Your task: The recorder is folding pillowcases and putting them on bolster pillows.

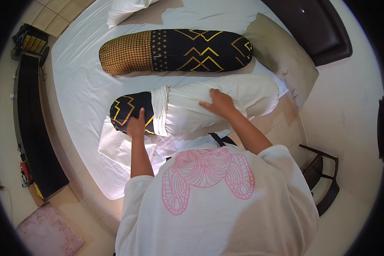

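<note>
In front of me, across the near side of the bed, lies a bolster [126, 110] with yellow and brown zigzags on black. A white fabric cover [192, 112] encloses most of it, and its gathered edge leaves the left end bare. My left hand [136, 125] holds that bare end from the near side, thumb pointing up over the black cloth. On the upper middle of the cover, my right hand [222, 103] grips the fabric, thumb to the left; some fingertips are hard to see. Folds run through the cloth around it.
A second black-and-gold bolster [198, 51] lies beyond, on the white bed sheet [80, 83]. At right are a beige pillow [284, 60] and the dark headboard [323, 28]. A white pillow [124, 11] sits at the top, a dark chair [326, 179] at lower right.
</note>
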Available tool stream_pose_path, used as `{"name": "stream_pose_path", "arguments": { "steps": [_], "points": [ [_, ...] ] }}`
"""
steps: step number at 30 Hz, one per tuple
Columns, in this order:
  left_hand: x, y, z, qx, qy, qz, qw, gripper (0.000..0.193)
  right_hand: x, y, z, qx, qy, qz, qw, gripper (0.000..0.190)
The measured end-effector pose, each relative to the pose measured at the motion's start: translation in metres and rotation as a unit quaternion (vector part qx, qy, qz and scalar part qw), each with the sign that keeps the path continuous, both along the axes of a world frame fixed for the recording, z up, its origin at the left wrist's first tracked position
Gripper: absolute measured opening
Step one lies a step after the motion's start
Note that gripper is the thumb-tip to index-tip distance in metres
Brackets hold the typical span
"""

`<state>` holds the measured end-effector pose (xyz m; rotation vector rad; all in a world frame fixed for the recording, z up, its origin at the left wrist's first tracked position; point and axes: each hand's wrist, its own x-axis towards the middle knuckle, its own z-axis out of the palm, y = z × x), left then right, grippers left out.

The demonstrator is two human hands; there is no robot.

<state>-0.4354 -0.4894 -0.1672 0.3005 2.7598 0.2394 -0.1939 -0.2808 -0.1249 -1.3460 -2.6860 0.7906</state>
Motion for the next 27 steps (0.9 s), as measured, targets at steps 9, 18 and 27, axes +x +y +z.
{"name": "stream_pose_path", "arguments": {
  "steps": [9,18,27],
  "points": [
    [-0.002,-0.009,-0.038,0.159,-0.009,-0.037,0.987,0.04,-0.01,-0.008,-0.014,-0.064,-0.047,0.113,0.99,0.026],
    [-0.01,-0.017,-0.023,0.237,0.008,0.02,0.971,0.041,0.047,0.042,-0.013,0.008,-0.012,-0.086,0.996,0.022],
    [0.016,-0.045,-0.029,0.051,-0.278,0.056,0.958,0.078,-0.011,-0.014,-0.012,-0.101,0.028,0.045,0.993,0.036]
  ]
}}
